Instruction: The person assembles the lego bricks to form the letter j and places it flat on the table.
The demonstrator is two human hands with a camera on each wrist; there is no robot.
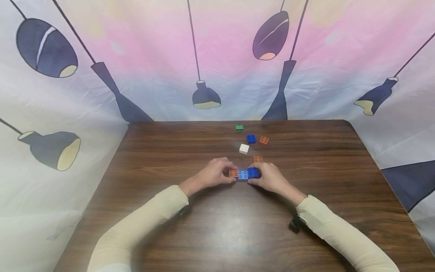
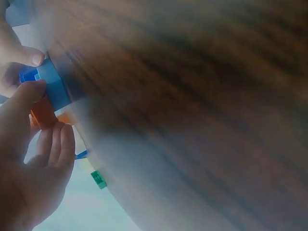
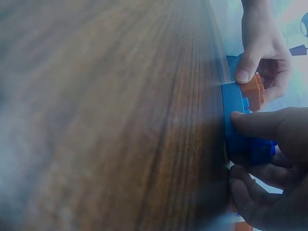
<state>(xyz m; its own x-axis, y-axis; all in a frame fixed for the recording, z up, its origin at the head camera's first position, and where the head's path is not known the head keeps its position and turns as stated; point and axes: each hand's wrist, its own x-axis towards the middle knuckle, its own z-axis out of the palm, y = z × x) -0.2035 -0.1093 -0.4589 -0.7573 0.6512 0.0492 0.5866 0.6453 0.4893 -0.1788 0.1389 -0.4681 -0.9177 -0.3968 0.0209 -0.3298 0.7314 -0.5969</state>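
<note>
In the head view, an orange brick (image 1: 233, 173), a light blue brick (image 1: 242, 175) and a dark blue brick (image 1: 252, 172) sit side by side in a row. The left hand (image 1: 215, 173) pinches the orange end between thumb and fingers; the right hand (image 1: 270, 177) grips the dark blue end. From the right wrist, the orange brick (image 3: 251, 92) and dark blue brick (image 3: 261, 150) rise from a light blue piece (image 3: 233, 110), and the right thumb lies against that piece. The left wrist view shows the left hand (image 2: 36, 159) around the orange brick (image 2: 43, 113).
Just behind the right fingers lies another orange brick (image 1: 258, 159). Farther back on the wooden table (image 1: 163, 151) are a white brick (image 1: 244, 149), a blue brick (image 1: 251, 139), an orange brick (image 1: 264, 140) and a green brick (image 1: 239, 128). A patterned cloth hangs beyond.
</note>
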